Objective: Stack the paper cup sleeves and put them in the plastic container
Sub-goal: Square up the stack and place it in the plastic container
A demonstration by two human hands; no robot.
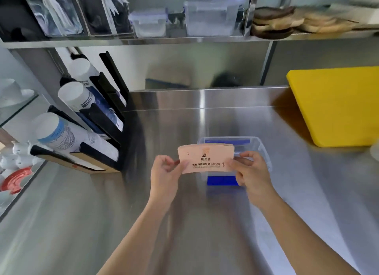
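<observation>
A flat stack of pale pink paper cup sleeves (206,158) with dark print is held upright between both hands above the steel counter. My left hand (165,173) pinches its left end and my right hand (251,172) pinches its right end. Just behind and below the stack stands a clear plastic container (257,144) with blue clips, open at the top; the sleeves hide much of its inside.
A black rack (106,135) with lying stacks of paper cups stands at the left. A yellow cutting board (336,106) leans at the back right. A shelf above holds clear lidded boxes (212,14). The steel counter (82,213) spreads around the hands.
</observation>
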